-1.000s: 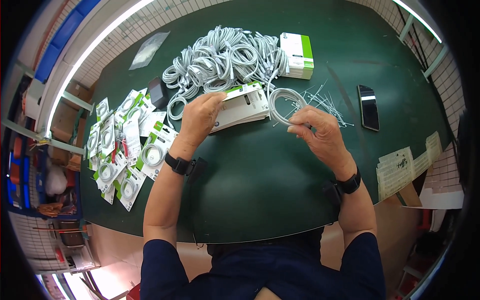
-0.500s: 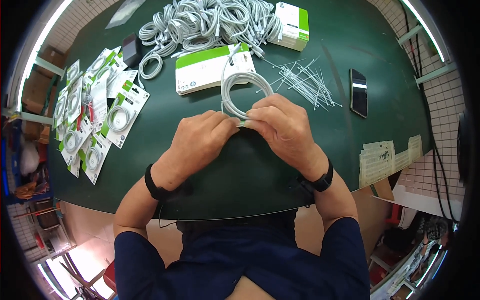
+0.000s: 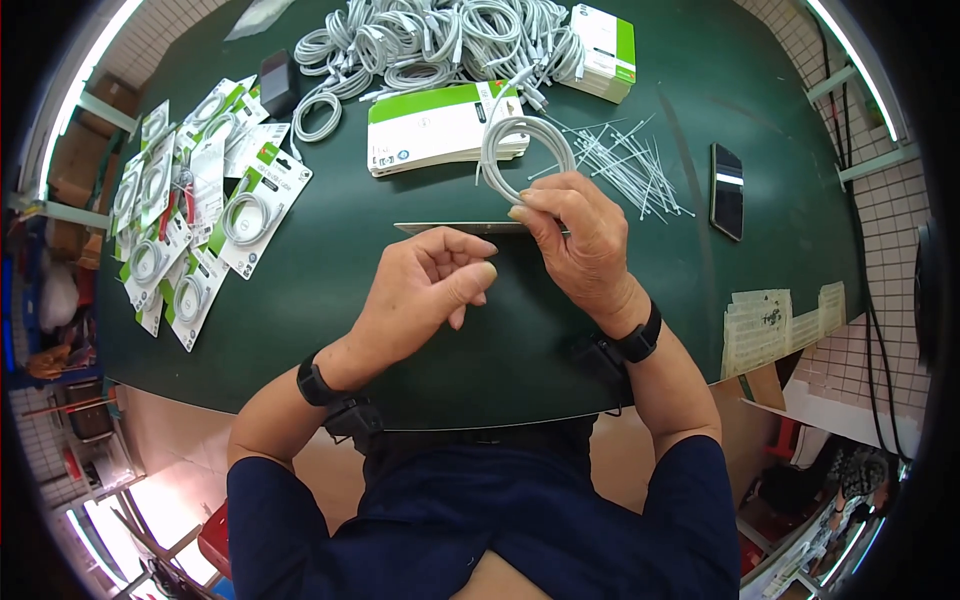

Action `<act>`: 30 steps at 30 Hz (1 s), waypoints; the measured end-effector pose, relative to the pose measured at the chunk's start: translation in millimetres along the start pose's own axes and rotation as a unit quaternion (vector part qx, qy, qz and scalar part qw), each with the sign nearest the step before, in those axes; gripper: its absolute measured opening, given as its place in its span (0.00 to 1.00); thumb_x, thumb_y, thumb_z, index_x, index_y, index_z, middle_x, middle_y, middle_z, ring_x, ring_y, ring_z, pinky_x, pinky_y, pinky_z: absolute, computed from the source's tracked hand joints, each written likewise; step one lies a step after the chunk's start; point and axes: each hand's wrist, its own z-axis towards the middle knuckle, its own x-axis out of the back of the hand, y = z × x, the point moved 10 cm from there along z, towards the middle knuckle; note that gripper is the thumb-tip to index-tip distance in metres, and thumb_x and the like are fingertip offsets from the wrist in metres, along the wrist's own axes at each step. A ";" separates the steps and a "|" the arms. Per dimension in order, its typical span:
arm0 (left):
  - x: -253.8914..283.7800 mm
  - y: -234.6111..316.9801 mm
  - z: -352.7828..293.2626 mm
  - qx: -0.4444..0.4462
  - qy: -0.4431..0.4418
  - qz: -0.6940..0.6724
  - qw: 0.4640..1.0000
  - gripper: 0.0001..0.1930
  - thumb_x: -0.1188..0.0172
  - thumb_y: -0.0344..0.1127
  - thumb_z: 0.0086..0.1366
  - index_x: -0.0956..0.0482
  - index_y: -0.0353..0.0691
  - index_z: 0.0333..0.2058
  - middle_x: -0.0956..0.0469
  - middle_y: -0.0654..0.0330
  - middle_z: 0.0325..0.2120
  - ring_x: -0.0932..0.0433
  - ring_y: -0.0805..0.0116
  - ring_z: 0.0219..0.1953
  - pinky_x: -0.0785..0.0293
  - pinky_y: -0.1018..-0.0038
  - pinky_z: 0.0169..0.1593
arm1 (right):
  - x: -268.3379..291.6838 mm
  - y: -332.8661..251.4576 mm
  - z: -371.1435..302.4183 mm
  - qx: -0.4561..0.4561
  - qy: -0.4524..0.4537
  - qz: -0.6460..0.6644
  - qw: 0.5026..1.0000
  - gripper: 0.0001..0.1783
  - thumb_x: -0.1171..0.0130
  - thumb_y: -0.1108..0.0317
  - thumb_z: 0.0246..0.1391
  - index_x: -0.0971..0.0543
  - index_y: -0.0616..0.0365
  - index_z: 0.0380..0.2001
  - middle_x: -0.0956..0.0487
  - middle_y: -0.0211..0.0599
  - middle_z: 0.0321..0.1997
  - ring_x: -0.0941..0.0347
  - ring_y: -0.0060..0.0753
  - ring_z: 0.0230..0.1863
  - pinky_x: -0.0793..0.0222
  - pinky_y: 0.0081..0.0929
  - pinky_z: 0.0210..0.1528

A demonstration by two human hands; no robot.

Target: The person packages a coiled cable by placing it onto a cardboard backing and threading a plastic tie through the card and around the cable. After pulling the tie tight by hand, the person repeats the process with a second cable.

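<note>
A coil of light grey cable (image 3: 492, 172) stands upright in front of me, pinched at its lower right between the thumb and fingers of my right hand (image 3: 578, 240). Just under the coil a thin card (image 3: 440, 228) shows almost edge-on, reaching left from my right fingers; its face is hidden. My left hand (image 3: 425, 290) is nearer to me, below the card, with fingers loosely bent, thumb apart and nothing held. Behind the coil lies a stack of white and green cards (image 3: 440, 130). Thin white cable ties (image 3: 630, 165) are strewn to its right.
A heap of coiled cables (image 3: 430, 45) fills the far middle, beside another card stack (image 3: 603, 50). At left lie several carded cables (image 3: 245, 218), red-handled pliers (image 3: 190, 195) and a black device (image 3: 278, 85). A phone (image 3: 727, 192) and taped paper (image 3: 757, 325) are at right.
My left hand has come away from the coil and card and drawn back toward me. My right hand keeps the coil, and the card's edge now shows.
</note>
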 end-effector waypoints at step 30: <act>-10.2 -25.2 36.8 -0.010 0.005 -0.136 0.991 0.14 0.46 0.34 0.71 0.20 0.34 0.50 0.15 0.59 0.37 0.19 0.75 0.33 0.27 0.79 0.36 | 0.2 -2.1 8.0 -0.052 -0.133 0.013 0.990 0.14 0.19 0.72 0.43 0.14 0.54 0.34 0.15 0.29 0.37 0.22 0.35 0.39 0.26 0.32 0.42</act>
